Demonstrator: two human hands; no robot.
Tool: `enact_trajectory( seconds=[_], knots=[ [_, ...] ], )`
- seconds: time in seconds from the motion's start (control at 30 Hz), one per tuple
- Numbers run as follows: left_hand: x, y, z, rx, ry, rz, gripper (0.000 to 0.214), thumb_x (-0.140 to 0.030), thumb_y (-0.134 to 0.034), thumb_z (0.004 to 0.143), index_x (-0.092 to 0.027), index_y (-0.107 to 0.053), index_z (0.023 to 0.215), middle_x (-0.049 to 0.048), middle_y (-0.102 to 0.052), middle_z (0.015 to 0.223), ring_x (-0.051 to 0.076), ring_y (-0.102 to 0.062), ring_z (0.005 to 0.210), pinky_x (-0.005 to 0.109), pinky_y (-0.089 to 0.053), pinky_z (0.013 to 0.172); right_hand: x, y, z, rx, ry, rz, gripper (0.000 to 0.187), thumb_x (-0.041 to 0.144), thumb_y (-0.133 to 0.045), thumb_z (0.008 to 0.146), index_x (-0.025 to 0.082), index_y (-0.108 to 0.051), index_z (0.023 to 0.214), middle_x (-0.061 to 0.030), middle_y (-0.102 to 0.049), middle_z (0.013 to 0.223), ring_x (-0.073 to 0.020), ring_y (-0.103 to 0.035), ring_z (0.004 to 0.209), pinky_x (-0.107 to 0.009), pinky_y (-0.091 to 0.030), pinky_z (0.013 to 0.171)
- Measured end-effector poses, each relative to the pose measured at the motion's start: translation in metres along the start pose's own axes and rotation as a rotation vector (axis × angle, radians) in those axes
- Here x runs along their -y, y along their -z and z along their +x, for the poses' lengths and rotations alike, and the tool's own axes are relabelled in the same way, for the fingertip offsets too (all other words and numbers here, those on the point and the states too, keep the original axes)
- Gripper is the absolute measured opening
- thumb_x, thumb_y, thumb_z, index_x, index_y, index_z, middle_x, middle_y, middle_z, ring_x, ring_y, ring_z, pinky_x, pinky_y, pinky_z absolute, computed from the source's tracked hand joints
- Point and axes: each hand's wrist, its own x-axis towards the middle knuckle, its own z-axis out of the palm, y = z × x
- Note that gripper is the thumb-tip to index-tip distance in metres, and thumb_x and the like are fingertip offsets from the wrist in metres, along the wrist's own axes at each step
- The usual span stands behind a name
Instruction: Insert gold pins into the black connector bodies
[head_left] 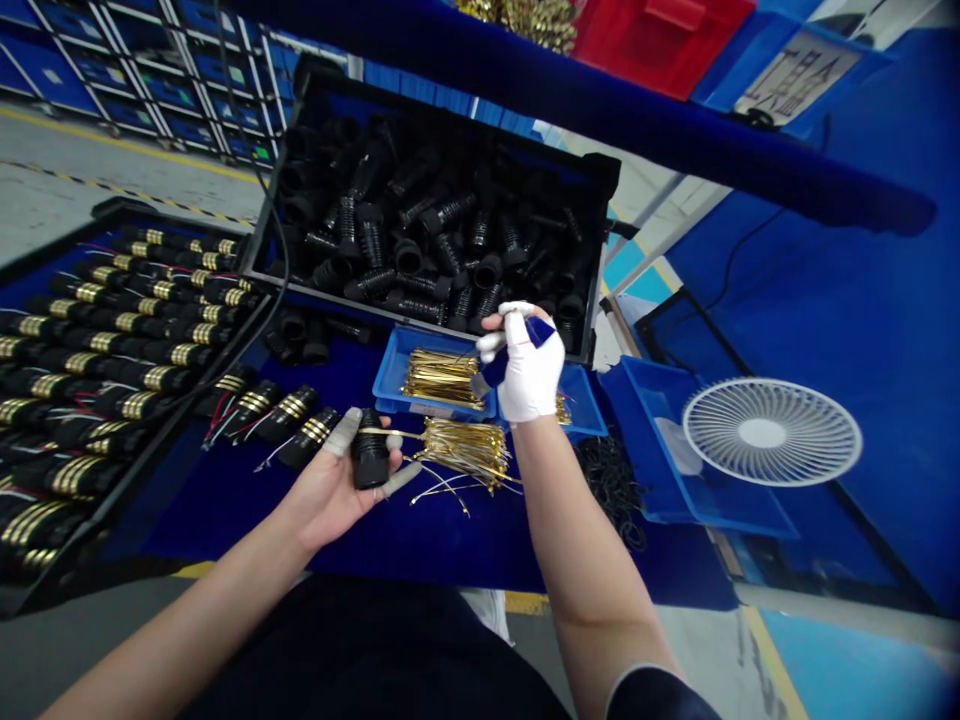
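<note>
We've got our L hand (330,495) wrapped around 1 blk ribbed cylinder (370,465), held above the blue bench (480,555), w/ a gold strip (373,431) circling its upper part & the strip's tail sticking out to the R. Our R hand (531,365), in a white glove, is up over the R end of a blue tray (386,378) of gold strips, fingers bent; something dark blue shows at the fingers, but we can't tell if it's gripped. A loose gold pile (465,450) lies on the bench btwn our 2 hands, just below that tray. Near our L hand sit a few banded cylinders (289,412); more lie in rows in the L-side crate (120,208). Behind, a big blk crate (352,302) is full of ribbed parts. To our R: blk cords (611,480) & a white fan (772,432).
</note>
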Motion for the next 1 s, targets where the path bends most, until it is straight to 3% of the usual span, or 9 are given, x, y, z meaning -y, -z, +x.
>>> enact_trajectory(
  seconds=[0.1, 0.27, 0.4, 0.5, 0.63, 0.8, 0.87, 0.93, 1.0],
  knots=[
    [0.002, -0.009, -0.001, -0.002, -0.109, 0.145, 0.034, -0.043, -0.057, 0.098, -0.017, -0.061, 0.119, 0.0079, -0.072, 0.092, 0.018, -0.070, 0.075, 0.053, -0.054, 0.100, 0.021, 0.011, -0.030, 0.116, -0.096, 0.110, 0.017, 0.034, -0.071, 0.089, 0.022, -0.064, 0.098, 0.0016, -0.070, 0.083, -0.0065, -0.056, 0.050, -0.020, -0.043, 0.047],
    [0.014, -0.019, -0.005, -0.054, -0.222, 0.286, 0.044, -0.051, -0.065, 0.091, -0.017, -0.063, 0.120, 0.0071, -0.072, 0.094, 0.017, -0.069, 0.074, 0.039, -0.059, 0.089, 0.029, 0.011, -0.090, 0.404, -0.257, -0.026, 0.014, 0.027, -0.078, 0.081, 0.022, -0.069, 0.088, 0.0018, -0.071, 0.083, -0.0091, -0.056, 0.052, -0.025, -0.047, 0.053],
    [0.024, -0.022, -0.009, -0.060, -0.218, 0.315, 0.057, -0.062, -0.071, 0.082, -0.016, -0.067, 0.116, 0.0081, -0.073, 0.097, 0.021, -0.071, 0.081, 0.034, -0.060, 0.080, 0.023, 0.006, -0.115, 0.549, -0.170, -0.287, 0.006, 0.023, -0.070, 0.085, 0.021, -0.066, 0.081, 0.0013, -0.070, 0.079, -0.0160, -0.065, 0.074, -0.031, -0.051, 0.077],
    [0.028, -0.024, -0.010, -0.050, -0.231, 0.347, 0.063, -0.067, -0.072, 0.078, -0.017, -0.068, 0.115, 0.0084, -0.073, 0.100, 0.025, -0.071, 0.089, 0.037, -0.059, 0.081, 0.022, 0.006, -0.121, 0.598, -0.115, -0.395, 0.009, 0.022, -0.062, 0.088, 0.021, -0.061, 0.080, 0.0010, -0.067, 0.079, -0.0169, -0.065, 0.077, -0.031, -0.049, 0.079],
    [0.032, -0.022, -0.010, -0.054, -0.321, 0.506, 0.060, -0.068, -0.068, 0.081, -0.019, -0.067, 0.116, 0.0086, -0.072, 0.106, 0.026, -0.068, 0.096, 0.037, -0.054, 0.084, 0.021, 0.009, -0.127, 0.596, -0.073, -0.438, 0.008, 0.023, -0.063, 0.087, 0.022, -0.059, 0.081, 0.0012, -0.066, 0.080, -0.0168, -0.063, 0.076, -0.029, -0.047, 0.077],
    [0.034, -0.016, -0.009, -0.060, -0.662, 1.018, 0.039, -0.035, -0.087, 0.073, -0.020, -0.067, 0.103, 0.0032, -0.068, 0.101, 0.020, -0.062, 0.093, 0.030, -0.047, 0.087, 0.013, 0.013, -0.137, 0.561, -0.087, -0.357, 0.008, 0.022, -0.064, 0.083, 0.022, -0.058, 0.077, 0.0013, -0.064, 0.077, -0.0170, -0.061, 0.072, -0.029, -0.048, 0.071],
    [0.034, -0.017, -0.009, -0.030, -0.642, 0.967, 0.037, -0.031, -0.088, 0.073, -0.020, -0.067, 0.102, 0.0021, -0.068, 0.099, 0.018, -0.062, 0.090, 0.028, -0.048, 0.085, 0.008, 0.015, -0.139, 0.524, -0.098, -0.320, 0.006, 0.023, -0.066, 0.084, 0.022, -0.062, 0.079, 0.0008, -0.067, 0.077, -0.0173, -0.063, 0.073, -0.029, -0.049, 0.073],
    [0.033, -0.020, -0.010, -0.014, -0.546, 0.779, 0.040, -0.031, -0.089, 0.070, -0.020, -0.067, 0.102, 0.0012, -0.068, 0.098, 0.016, -0.062, 0.086, 0.027, -0.051, 0.080, 0.003, 0.021, -0.139, 0.461, -0.069, -0.305, 0.004, 0.026, -0.068, 0.086, 0.022, -0.069, 0.085, -0.0012, -0.072, 0.085, -0.0184, -0.066, 0.080, -0.031, -0.051, 0.079],
    [0.029, -0.023, -0.012, -0.006, -0.429, 0.584, 0.042, -0.036, -0.090, 0.069, -0.019, -0.069, 0.101, 0.0020, -0.068, 0.099, 0.016, -0.064, 0.084, 0.028, -0.055, 0.078, -0.002, 0.030, -0.137, 0.315, -0.092, -0.246, 0.013, 0.031, -0.066, 0.090, 0.024, -0.073, 0.098, -0.0033, -0.075, 0.098, -0.0169, -0.066, 0.077, -0.032, -0.053, 0.077]
  ],
)
